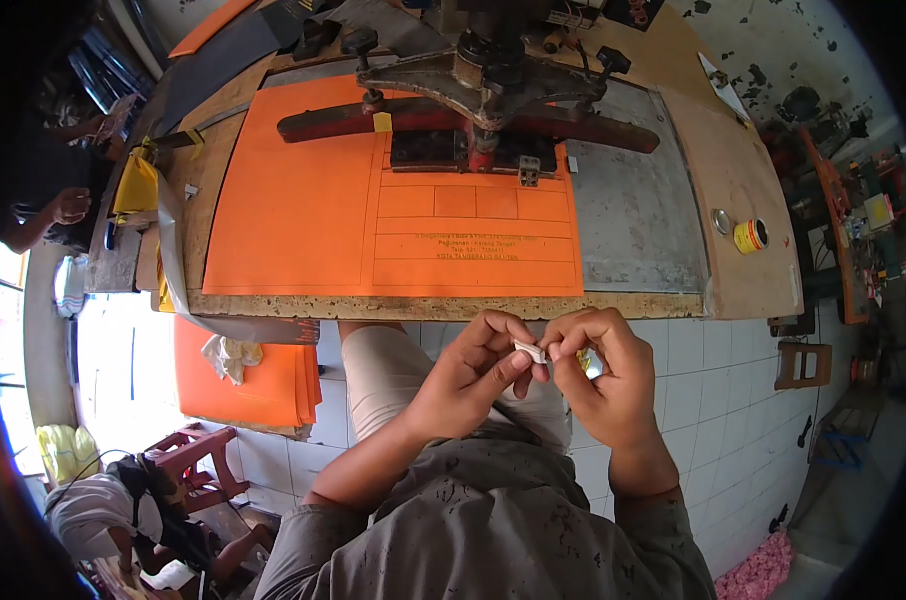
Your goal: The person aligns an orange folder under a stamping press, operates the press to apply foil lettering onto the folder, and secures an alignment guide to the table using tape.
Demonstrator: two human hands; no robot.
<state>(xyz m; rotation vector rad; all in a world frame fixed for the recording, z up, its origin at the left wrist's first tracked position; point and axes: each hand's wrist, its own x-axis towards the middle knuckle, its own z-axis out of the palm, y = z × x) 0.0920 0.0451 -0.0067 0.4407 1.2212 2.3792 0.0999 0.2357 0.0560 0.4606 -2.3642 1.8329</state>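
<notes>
Between the fingers of my left hand I hold a small white folded piece, perhaps paper or card. My right hand pinches at its right end, fingertips closed together. Both hands are above my lap, just in front of the table's near edge. On the table beyond them lies an orange printed sheet with ruled boxes and dark lettering. A hand press with a dark red crossbar stands over the sheet's far part. Under the bar sits a dark block.
A yellow-labelled tin and a round lid stand on the right. Yellow tape-like material hangs at the left edge. Below are stacked orange sheets with a cloth. Two other people are at the left, one seated low.
</notes>
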